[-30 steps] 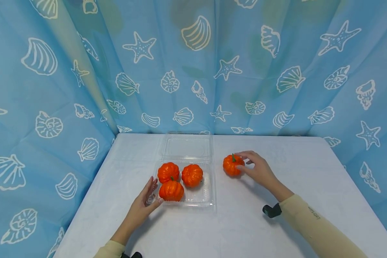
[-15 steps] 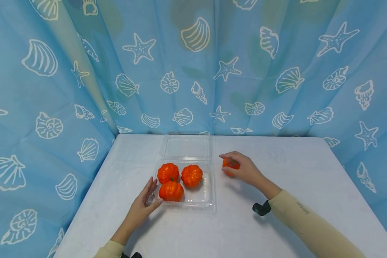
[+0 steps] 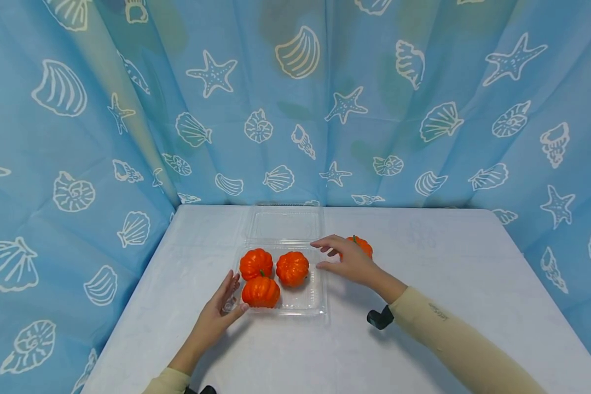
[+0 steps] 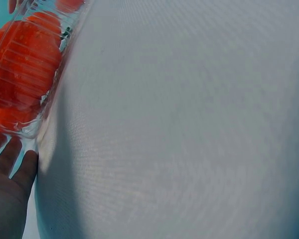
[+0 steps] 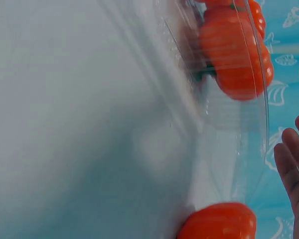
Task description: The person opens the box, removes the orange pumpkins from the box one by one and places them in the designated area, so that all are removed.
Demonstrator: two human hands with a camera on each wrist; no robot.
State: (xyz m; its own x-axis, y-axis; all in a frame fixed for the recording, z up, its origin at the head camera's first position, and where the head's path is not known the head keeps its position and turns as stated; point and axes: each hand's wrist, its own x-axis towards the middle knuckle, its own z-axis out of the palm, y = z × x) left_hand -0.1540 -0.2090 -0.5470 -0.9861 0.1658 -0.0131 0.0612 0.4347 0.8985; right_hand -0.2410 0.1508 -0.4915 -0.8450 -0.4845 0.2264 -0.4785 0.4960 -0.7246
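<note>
A clear plastic box lies with its lid folded back, holding three orange pumpkins, one of them at the right. My left hand rests with spread fingers against the box's left side; the left wrist view has its fingertips by the box wall. Above the box's right edge, my right hand is held with fingers apart and nothing between them. Behind that hand, a fourth pumpkin sits on the table, partly hidden; the right wrist view shows this pumpkin outside the box wall.
The raised lid lies flat behind the box, toward the curtain. A white cloth covers the table. A blue curtain with shell prints hangs along the back and sides.
My right hand has moved left from the fourth pumpkin to the box's right edge, leaving that pumpkin on the table. My left hand has not moved.
</note>
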